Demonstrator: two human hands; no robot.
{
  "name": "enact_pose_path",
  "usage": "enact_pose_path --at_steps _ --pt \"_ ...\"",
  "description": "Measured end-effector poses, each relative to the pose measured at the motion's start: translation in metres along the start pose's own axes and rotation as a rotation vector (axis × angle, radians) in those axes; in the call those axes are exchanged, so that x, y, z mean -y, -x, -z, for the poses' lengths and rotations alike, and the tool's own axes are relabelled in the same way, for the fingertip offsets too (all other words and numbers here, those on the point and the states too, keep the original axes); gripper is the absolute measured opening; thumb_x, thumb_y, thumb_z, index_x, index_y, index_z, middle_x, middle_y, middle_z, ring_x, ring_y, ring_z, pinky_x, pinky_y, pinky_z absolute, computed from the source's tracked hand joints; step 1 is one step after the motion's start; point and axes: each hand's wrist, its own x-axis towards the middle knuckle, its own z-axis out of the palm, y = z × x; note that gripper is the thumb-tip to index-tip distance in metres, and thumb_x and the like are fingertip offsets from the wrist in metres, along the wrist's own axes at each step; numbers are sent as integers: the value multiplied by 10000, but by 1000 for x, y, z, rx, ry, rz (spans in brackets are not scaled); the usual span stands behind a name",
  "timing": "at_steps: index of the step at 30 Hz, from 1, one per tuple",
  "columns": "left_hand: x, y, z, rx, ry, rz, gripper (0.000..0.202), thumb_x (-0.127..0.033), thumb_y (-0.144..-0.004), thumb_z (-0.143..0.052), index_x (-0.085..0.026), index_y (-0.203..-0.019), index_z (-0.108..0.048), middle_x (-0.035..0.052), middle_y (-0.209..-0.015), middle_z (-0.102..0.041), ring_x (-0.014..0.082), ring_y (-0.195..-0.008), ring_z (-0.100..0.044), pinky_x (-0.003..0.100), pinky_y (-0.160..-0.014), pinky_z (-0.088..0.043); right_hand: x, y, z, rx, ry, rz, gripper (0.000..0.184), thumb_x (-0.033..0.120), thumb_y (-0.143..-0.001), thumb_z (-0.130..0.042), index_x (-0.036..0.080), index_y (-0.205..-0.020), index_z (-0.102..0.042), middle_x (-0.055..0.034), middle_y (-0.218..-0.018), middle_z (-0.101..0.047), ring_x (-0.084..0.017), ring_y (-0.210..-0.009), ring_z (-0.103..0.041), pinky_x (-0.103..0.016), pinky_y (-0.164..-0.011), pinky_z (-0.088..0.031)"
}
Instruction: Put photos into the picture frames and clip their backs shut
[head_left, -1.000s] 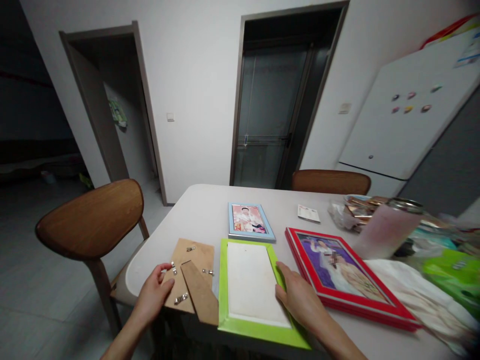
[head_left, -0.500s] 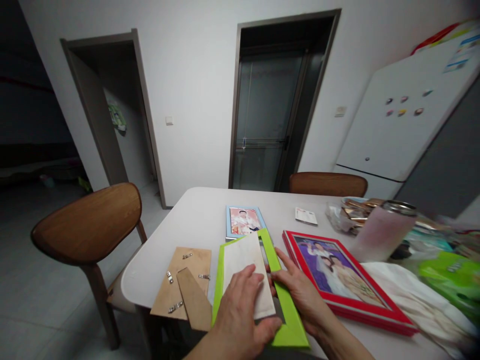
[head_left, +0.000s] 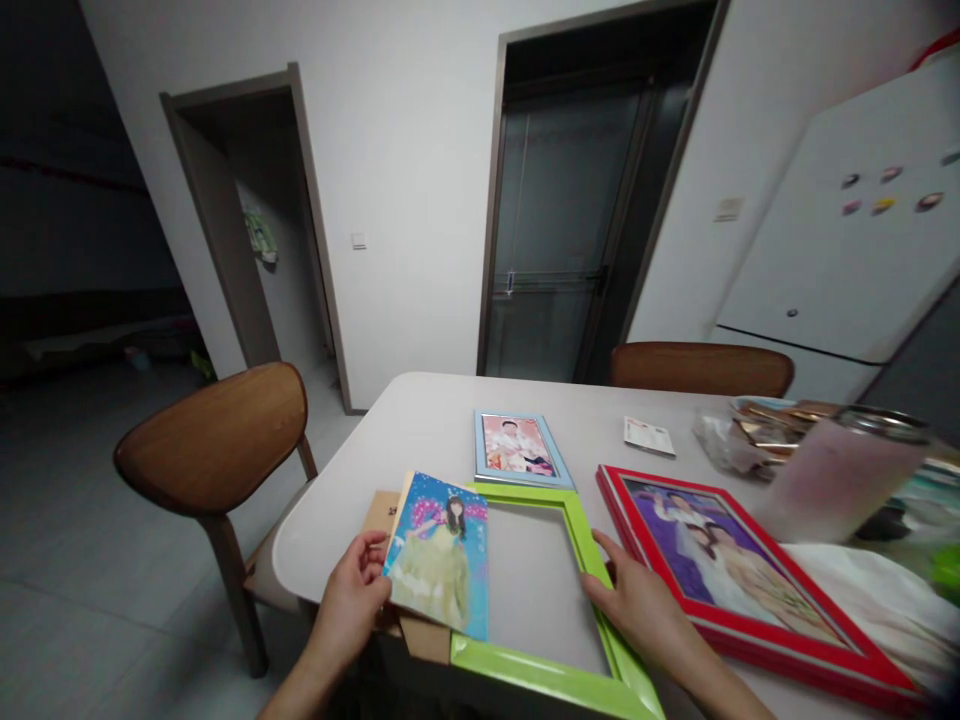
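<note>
My left hand (head_left: 356,580) pinches the left edge of a photo (head_left: 442,560), its picture side up: a figure in a pale yellow-green dress on blue. The photo covers the left part of a lime green picture frame (head_left: 555,680), whose opening shows the tabletop. My right hand (head_left: 637,600) grips the frame's right side, thumb on top, other fingers partly hidden. Beneath the photo, the brown backing board (head_left: 426,640) sticks out at the table's front edge.
A light blue framed photo (head_left: 555,455) lies just behind the green frame. To the right are a red picture frame (head_left: 750,590), a small white card (head_left: 649,436), a pink tumbler (head_left: 832,490) and a white cloth (head_left: 862,590). Wooden chairs stand at the left (head_left: 217,450) and the far side (head_left: 705,368).
The sheet that lay white side up in the green frame is now out, picture side up, in my left hand at the left. The view has shifted slightly left.
</note>
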Motion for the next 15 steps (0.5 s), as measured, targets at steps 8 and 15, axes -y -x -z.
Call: enact_pose_path --at_steps 8,15 --pt "-2 15 9 19 -574 -232 354 -106 -622 -452 -181 -960 -528 50 -922 -587 217 -905 -526 385 -818 -409 16 1 -14 -162 136 216 428 267 -663 -470 85 -1045 -537 -165 -1038 -542 -253 -931 -518 -360 -832 -369" --pt "20 25 -14 150 -757 -523 494 -107 -623 -474 -150 -1115 -460 128 -1208 -461 260 -1131 -396 453 -927 -352 83 -1 -58 308 -733 -112 514 269 -639 -474 82 -1117 -441 26 -480 -541 -110 -364 -467 -220 -377 -361"
